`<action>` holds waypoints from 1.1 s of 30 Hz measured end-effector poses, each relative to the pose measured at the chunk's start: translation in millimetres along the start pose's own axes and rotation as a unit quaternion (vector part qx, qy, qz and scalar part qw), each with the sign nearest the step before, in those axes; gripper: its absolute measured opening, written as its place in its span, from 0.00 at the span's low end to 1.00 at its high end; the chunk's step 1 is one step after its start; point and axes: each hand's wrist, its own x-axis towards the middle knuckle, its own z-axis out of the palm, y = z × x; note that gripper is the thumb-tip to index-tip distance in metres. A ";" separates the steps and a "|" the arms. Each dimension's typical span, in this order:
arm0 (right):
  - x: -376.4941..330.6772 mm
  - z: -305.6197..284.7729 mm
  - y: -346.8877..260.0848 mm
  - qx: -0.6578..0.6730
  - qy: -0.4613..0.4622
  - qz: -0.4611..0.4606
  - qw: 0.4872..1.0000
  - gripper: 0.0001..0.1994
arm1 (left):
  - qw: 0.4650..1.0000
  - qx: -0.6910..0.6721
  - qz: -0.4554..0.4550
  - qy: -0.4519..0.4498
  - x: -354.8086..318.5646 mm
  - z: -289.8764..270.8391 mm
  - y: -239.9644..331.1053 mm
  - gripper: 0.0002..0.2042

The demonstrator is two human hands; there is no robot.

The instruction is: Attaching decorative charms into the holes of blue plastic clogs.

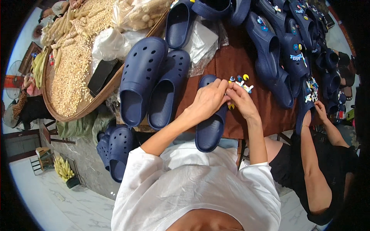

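A navy blue clog (210, 133) lies at the table's front edge, its heel end toward me. My left hand (209, 99) is closed over its upper part and hides most of the holes. Beside it my right hand (243, 103) has its fingers pinched together at the clog's top, meeting the left fingertips. Whatever those fingertips hold is hidden. A yellow and black charm (231, 106) shows under the right hand. Just beyond the hands, several small colourful shoe charms (245, 85) lie loose on the brown cloth (235, 125).
Plain navy clogs (141, 73) stand at left, beside a round basket (73, 117) of corn kernels. At right are several clogs with charms fitted (295, 57). A co-worker's hands (320, 111) work on another clog there. A plastic bag (202, 42) lies at the back.
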 end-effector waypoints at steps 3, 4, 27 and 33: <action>-6.1 -7.0 0.7 -0.052 0.069 0.005 0.996 0.07 | 0.998 -0.047 -0.029 -0.012 -4.3 -11.3 7.2 0.19; -6.1 -8.6 -1.3 -0.051 0.066 0.002 0.997 0.07 | 0.999 -0.043 -0.030 -0.010 -7.5 -17.7 9.5 0.19; -11.1 10.3 23.1 -0.321 0.248 -0.245 0.881 0.06 | 0.981 0.069 -0.116 0.137 -37.9 -120.3 33.5 0.26; -10.3 26.6 24.3 -0.320 0.211 -0.194 0.903 0.05 | 0.960 0.153 -0.072 0.221 12.8 -209.3 11.2 0.21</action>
